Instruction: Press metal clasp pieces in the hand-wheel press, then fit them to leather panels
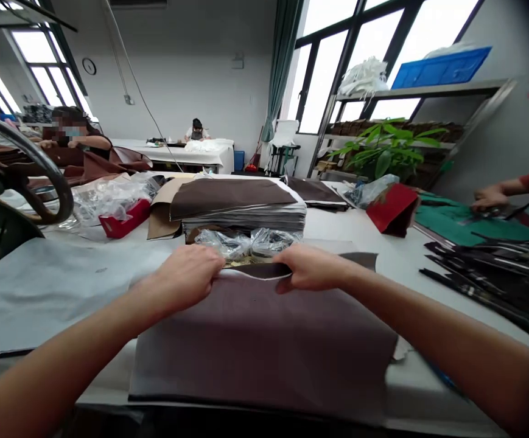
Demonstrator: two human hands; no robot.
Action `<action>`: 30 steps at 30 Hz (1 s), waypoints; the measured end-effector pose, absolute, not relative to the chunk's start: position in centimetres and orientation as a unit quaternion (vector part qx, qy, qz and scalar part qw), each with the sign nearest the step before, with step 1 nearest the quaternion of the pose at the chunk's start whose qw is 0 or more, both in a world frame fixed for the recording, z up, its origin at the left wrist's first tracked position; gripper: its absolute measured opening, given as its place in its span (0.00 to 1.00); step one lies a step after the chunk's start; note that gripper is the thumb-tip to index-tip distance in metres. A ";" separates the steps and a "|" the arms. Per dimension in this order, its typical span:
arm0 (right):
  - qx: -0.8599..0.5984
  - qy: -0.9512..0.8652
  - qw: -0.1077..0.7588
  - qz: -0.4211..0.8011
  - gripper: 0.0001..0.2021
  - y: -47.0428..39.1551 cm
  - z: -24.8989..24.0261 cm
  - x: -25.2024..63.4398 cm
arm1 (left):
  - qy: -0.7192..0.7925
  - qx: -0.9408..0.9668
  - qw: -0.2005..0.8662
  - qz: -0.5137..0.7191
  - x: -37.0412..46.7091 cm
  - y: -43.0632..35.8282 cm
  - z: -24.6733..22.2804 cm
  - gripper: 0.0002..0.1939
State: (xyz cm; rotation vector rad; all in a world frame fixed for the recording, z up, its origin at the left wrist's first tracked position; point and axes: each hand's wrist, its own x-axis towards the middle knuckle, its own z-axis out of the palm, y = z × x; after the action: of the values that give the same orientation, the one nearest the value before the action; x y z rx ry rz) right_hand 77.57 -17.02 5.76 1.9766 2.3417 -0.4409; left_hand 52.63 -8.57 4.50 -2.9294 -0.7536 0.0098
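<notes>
A wide sheet (264, 359) of flexible material, greyish mauve on the side facing me and dark brown on the other, hangs over the table's front edge. My left hand (193, 274) is closed on its upper edge. To the right, my right hand (312, 267) pinches the same edge between thumb and fingers. Between the hands the edge bows, showing the dark side. Just beyond lie clear plastic bags (246, 243) with small gold-coloured contents. Behind them stands a thick stack of brown-topped sheets (241, 201).
Pale grey material (63, 292) covers the left, near a machine handwheel (58, 176) and a red box (125, 219). Dark strips (483, 280) are heaped at right, beside a green mat (483, 222) where a co-worker's hand (490, 198) works. A red block (392, 210) stands nearby.
</notes>
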 end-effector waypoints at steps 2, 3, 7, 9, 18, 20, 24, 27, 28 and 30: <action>0.635 0.760 0.052 -0.130 0.10 -16.9 3.9 77.1 | -0.242 -0.969 0.043 0.003 53.4 -8.5 3.0 0.07; 0.633 0.763 0.047 -0.126 0.09 -16.9 3.3 76.9 | -0.228 -0.974 0.011 -0.001 53.9 -8.3 2.2 0.09; 0.641 0.753 0.008 -0.147 0.07 -17.2 1.8 76.5 | -0.204 -0.961 -0.187 -0.023 55.3 -7.7 -1.2 0.22; 0.645 0.750 -0.004 -0.149 0.05 -18.4 1.2 76.2 | -0.226 -0.944 -0.235 -0.045 55.4 -8.4 -2.9 0.21; 0.676 0.702 -0.040 -0.221 0.07 -22.6 -1.0 76.8 | -0.260 -0.909 -0.325 -0.024 54.8 -12.0 -5.4 0.14; 0.685 0.682 -0.057 -0.251 0.02 -20.4 -1.5 78.3 | -0.264 -0.907 -0.326 -0.033 56.4 -9.9 -5.3 0.13; 0.688 0.652 -0.061 -0.312 0.15 -15.9 -3.5 81.0 | -0.261 -0.888 -0.379 0.000 59.4 -5.6 -5.5 0.13; 0.674 0.644 -0.072 -0.353 0.16 -14.8 -5.2 81.9 | -0.259 -0.878 -0.403 0.025 60.2 -4.6 -6.1 0.14; 0.670 0.643 -0.077 -0.363 0.16 -14.8 -5.6 82.0 | -0.259 -0.878 -0.401 0.025 60.2 -4.7 -6.2 0.14; 0.667 0.640 -0.082 -0.373 0.17 -15.0 -5.9 82.1 | -0.259 -0.881 -0.394 0.020 60.1 -4.9 -6.6 0.15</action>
State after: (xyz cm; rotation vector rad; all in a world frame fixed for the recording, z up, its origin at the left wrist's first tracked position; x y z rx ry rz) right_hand 82.14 -15.00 -5.95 2.2123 2.1228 -1.2366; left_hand 60.12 -4.94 -6.58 -3.7914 -1.1137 0.0874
